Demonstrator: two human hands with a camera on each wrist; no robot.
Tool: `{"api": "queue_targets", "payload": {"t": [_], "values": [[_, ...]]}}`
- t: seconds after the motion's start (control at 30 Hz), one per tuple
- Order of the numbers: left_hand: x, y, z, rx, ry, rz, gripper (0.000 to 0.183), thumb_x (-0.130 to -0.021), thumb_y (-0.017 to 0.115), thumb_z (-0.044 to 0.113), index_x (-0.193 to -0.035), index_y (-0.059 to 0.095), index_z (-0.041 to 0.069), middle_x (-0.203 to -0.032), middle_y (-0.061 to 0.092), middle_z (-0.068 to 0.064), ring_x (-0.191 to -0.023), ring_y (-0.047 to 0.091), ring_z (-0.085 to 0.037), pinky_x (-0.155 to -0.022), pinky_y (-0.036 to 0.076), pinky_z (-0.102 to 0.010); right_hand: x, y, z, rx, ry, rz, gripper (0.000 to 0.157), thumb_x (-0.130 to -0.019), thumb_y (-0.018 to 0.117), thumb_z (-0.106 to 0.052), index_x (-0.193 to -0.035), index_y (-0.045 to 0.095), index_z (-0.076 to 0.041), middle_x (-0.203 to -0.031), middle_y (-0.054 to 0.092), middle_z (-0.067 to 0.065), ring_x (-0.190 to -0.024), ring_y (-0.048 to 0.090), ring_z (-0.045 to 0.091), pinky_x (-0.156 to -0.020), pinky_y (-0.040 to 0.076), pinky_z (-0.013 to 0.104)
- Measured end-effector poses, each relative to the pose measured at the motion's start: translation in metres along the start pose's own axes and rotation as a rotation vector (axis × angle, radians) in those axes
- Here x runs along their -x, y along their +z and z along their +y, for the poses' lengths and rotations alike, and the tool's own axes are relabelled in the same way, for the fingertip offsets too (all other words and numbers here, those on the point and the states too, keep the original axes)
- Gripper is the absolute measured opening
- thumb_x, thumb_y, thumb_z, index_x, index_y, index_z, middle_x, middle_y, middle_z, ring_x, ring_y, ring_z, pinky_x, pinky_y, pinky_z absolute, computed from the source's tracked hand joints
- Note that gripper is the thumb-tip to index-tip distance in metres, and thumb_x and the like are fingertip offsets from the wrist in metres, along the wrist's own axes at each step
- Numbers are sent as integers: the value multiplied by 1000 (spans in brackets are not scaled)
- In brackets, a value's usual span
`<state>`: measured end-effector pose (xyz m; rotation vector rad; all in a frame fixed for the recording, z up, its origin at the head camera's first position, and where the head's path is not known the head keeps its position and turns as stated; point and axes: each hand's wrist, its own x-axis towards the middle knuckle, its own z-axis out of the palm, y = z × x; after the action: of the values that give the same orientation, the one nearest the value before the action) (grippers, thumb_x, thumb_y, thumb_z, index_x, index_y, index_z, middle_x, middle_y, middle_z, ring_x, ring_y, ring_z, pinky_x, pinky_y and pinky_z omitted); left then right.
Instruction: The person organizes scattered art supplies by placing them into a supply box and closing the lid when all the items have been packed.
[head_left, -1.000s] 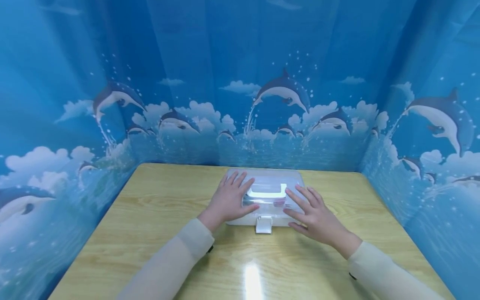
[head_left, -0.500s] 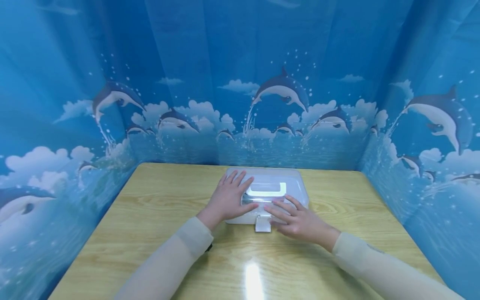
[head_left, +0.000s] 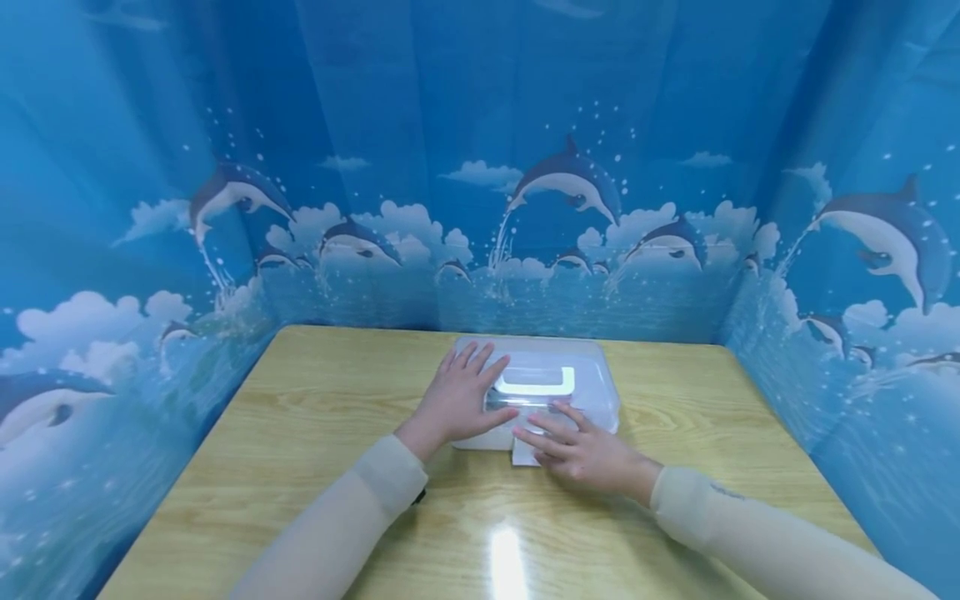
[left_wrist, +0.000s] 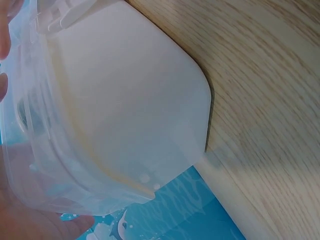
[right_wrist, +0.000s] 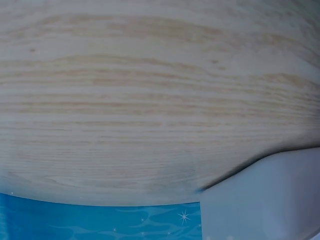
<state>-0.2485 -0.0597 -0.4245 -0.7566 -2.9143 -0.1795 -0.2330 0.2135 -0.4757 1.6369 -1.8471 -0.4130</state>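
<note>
A lidded plastic storage box [head_left: 600, 387] with a white base and a see-through lid stands near the table's far edge. On its lid lies a white carry handle [head_left: 536, 388]. My left hand [head_left: 461, 396] rests on the lid's left side with fingers spread. At the front middle, my right hand [head_left: 588, 454] reaches over the white latch [head_left: 525, 452], partly covering it, its fingers fairly straight. Whether the fingertips press the latch cannot be told. In the left wrist view the box's white side [left_wrist: 135, 95] fills the middle. The right wrist view catches only a box corner [right_wrist: 265, 195].
The box stands on a light wood-grain table [head_left: 315, 417]. A blue curtain [head_left: 375, 125] printed with dolphins and clouds encloses the back and both sides, close to the table's edges.
My right hand has moved left and slightly down, from the box's right side to the latch at the front. The left hand and the box have stayed in place.
</note>
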Motion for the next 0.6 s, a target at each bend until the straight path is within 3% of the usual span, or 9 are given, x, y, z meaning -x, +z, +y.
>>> {"api": "queue_targets", "payload": {"t": [0.23, 0.6], "values": [[0, 0, -1, -1, 6, 5, 90, -90, 38, 80, -160, 25, 26, -166, 18, -6, -152, 13, -33, -120, 10, -58, -1, 2, -5, -1, 19, -76, 32, -85, 72, -21, -116, 75, -19, -163, 29, 10, -147, 29, 34, -114, 27, 61], [0, 1, -1, -1, 4, 8, 90, -90, 39, 80, -160, 25, 26, -166, 18, -6, -152, 13, -33, -120, 9, -58, -2, 6, -9, 14, 34, -74, 28, -81, 73, -23, -109, 77, -23, -163, 29, 8, -148, 28, 33, -113, 27, 64]]}}
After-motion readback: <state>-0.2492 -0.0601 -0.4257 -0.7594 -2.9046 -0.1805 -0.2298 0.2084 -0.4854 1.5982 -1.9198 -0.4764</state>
